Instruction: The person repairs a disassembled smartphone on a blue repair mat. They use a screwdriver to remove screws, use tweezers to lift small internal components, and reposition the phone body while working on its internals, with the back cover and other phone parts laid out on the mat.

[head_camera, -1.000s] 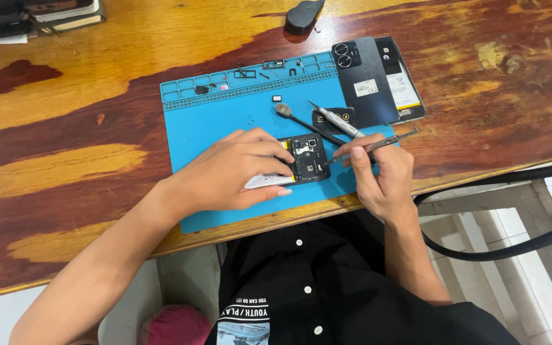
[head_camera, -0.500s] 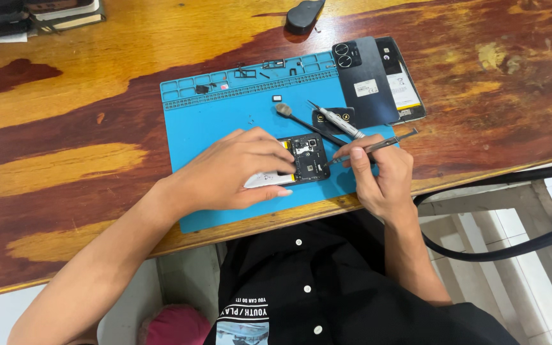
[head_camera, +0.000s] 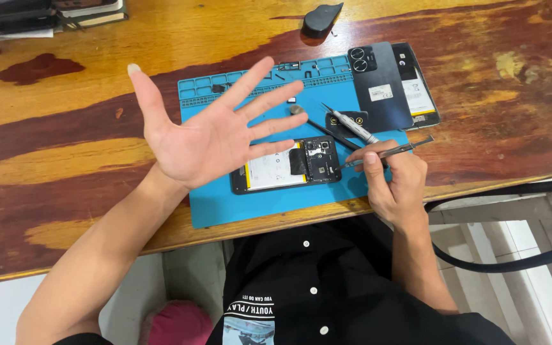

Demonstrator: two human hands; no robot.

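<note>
My left hand (head_camera: 209, 131) is raised palm up toward the camera with its fingers spread, holding nothing, above the blue repair mat (head_camera: 276, 204). An opened phone (head_camera: 289, 166) with its back removed lies on the mat, battery and circuit board showing. My right hand (head_camera: 394, 182) grips metal tweezers (head_camera: 384, 153), whose tips point at the phone's right end.
A screwdriver (head_camera: 351, 126), a dark spudger and small parts lie on the mat's upper half. A dark phone back cover (head_camera: 378, 86) and another phone (head_camera: 420, 86) rest at the mat's right. A black object (head_camera: 321, 19) sits on the wooden table (head_camera: 65, 160). Books (head_camera: 39, 14) lie far left.
My left hand has lifted off the opened phone and turned palm up with spread fingers. The phone is now uncovered. My right hand stays with the tweezers.
</note>
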